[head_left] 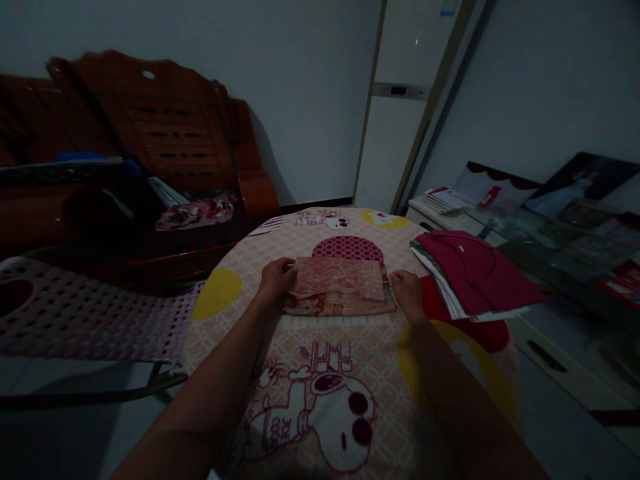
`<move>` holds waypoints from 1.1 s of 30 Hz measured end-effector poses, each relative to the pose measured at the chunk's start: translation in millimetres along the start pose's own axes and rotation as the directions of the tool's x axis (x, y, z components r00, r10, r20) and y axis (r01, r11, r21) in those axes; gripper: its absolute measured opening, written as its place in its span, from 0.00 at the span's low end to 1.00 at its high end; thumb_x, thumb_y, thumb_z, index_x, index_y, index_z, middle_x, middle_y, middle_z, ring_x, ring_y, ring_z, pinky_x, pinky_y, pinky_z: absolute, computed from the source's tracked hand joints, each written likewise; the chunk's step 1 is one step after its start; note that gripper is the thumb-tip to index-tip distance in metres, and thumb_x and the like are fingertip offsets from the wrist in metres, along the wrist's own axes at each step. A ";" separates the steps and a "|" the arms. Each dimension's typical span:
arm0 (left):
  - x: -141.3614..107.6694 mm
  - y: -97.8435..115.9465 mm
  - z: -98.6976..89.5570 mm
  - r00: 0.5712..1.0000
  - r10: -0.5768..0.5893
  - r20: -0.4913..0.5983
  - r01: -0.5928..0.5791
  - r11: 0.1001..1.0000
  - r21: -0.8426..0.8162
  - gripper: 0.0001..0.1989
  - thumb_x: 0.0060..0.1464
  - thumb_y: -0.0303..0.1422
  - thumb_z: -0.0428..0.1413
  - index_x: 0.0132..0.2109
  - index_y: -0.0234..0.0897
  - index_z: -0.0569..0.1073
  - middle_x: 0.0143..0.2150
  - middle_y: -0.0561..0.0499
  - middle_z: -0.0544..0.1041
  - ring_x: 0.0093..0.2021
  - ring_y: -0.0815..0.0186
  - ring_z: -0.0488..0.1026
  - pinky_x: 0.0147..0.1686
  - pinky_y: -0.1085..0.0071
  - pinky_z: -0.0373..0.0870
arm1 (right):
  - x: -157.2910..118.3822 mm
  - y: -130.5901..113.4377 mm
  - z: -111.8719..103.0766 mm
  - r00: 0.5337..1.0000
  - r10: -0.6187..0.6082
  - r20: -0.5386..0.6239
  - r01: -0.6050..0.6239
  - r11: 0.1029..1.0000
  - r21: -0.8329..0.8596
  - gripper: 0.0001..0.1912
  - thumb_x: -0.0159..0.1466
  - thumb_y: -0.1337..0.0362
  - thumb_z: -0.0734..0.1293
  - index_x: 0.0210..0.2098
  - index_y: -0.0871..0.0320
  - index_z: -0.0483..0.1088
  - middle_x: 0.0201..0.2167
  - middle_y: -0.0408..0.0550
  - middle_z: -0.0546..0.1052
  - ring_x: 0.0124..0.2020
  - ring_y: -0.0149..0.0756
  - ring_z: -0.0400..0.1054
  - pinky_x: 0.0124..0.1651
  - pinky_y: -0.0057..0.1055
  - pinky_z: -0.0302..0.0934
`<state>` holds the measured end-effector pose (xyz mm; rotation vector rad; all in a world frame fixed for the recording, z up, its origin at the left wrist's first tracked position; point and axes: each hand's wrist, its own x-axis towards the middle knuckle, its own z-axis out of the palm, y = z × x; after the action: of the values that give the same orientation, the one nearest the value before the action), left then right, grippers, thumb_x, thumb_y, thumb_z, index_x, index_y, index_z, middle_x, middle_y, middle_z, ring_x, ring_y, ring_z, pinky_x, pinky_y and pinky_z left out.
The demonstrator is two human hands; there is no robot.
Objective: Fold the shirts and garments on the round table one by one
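Note:
A folded cloth point(337, 277), pale pink on top with a reddish-brown patterned layer showing below, lies flat on the round table's printed cover point(295, 333). My left hand point(277, 280) pinches its left edge between thumb and fingers. At the right edge, my right hand point(407, 293) is closed with its fingers curled against the patterned layer; the exact grip is partly hidden. A stack of folded clothes point(470, 270), dark pink on top with white beneath, sits to the right of my right hand.
On the left stand a woven chair point(100, 313) and a carved wooden sofa point(165, 127) with a crumpled patterned cloth point(197, 212) on its seat. A low cabinet point(540, 350) with papers and a picture borders the table's right side. Behind rises a tall white appliance point(390, 140).

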<state>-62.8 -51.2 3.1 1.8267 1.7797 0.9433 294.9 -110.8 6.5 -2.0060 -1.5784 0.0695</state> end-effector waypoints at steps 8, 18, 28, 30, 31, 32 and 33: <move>-1.1 -1.6 -5.3 0.993 -0.118 0.020 0.120 0.968 -0.219 0.18 0.43 0.43 0.63 0.39 0.36 0.79 0.30 0.47 0.81 0.31 0.59 0.77 0.29 0.69 0.70 | 1.7 -8.2 3.5 0.995 0.024 0.094 -0.030 0.998 0.057 0.14 0.65 0.56 0.65 0.34 0.55 0.80 0.36 0.52 0.83 0.35 0.40 0.74 0.33 0.29 0.56; 1.1 -5.2 -3.7 0.972 -0.153 0.178 0.216 0.877 -0.429 0.25 0.34 0.47 0.66 0.39 0.36 0.76 0.26 0.51 0.78 0.27 0.60 0.76 0.28 0.67 0.71 | 0.8 -9.4 6.2 0.985 0.026 0.169 -0.061 0.977 0.206 0.06 0.55 0.60 0.69 0.24 0.54 0.76 0.26 0.45 0.80 0.29 0.37 0.72 0.30 0.28 0.56; -1.3 -4.3 -2.9 0.982 -0.139 0.131 0.177 0.924 -0.340 0.24 0.38 0.42 0.62 0.44 0.35 0.77 0.26 0.51 0.78 0.28 0.61 0.76 0.26 0.70 0.70 | 3.4 -4.6 3.5 0.976 0.134 0.173 -0.194 0.896 0.399 0.09 0.54 0.62 0.66 0.19 0.55 0.68 0.16 0.42 0.71 0.20 0.33 0.64 0.25 0.28 0.52; -2.8 -3.7 -3.0 0.979 -0.141 0.145 0.181 0.931 -0.317 0.25 0.39 0.42 0.62 0.45 0.35 0.77 0.27 0.50 0.79 0.28 0.60 0.76 0.27 0.69 0.71 | 2.8 -8.3 2.1 0.981 0.126 0.144 -0.156 0.964 0.217 0.08 0.55 0.63 0.67 0.20 0.55 0.69 0.22 0.46 0.76 0.25 0.36 0.69 0.27 0.29 0.53; -3.6 -3.1 -3.2 0.979 -0.134 0.152 0.176 0.934 -0.310 0.25 0.39 0.42 0.62 0.46 0.35 0.77 0.27 0.50 0.79 0.28 0.60 0.77 0.27 0.69 0.71 | 2.2 -10.1 1.4 0.984 0.119 0.129 -0.136 0.982 0.128 0.08 0.56 0.62 0.68 0.22 0.55 0.71 0.25 0.49 0.79 0.27 0.37 0.70 0.28 0.29 0.53; -4.4 -2.3 -3.5 0.980 -0.124 0.154 0.166 0.939 -0.301 0.25 0.40 0.42 0.62 0.47 0.35 0.76 0.28 0.50 0.79 0.28 0.60 0.77 0.27 0.69 0.71 | 1.4 -11.8 0.8 0.987 0.115 0.116 -0.122 0.991 0.051 0.09 0.58 0.60 0.69 0.23 0.55 0.72 0.28 0.51 0.80 0.30 0.38 0.72 0.29 0.30 0.53; -5.3 -1.0 -3.9 0.982 -0.113 0.150 0.153 0.945 -0.288 0.25 0.41 0.41 0.62 0.47 0.35 0.76 0.28 0.50 0.79 0.28 0.60 0.77 0.28 0.68 0.71 | 0.5 -13.1 0.3 0.987 0.116 0.109 -0.115 0.993 -0.012 0.10 0.60 0.58 0.69 0.25 0.55 0.73 0.31 0.54 0.81 0.32 0.40 0.73 0.30 0.30 0.53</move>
<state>-66.1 -57.0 4.1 1.5233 1.5623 0.9571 283.5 -108.5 12.5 -2.1291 -1.5286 0.2236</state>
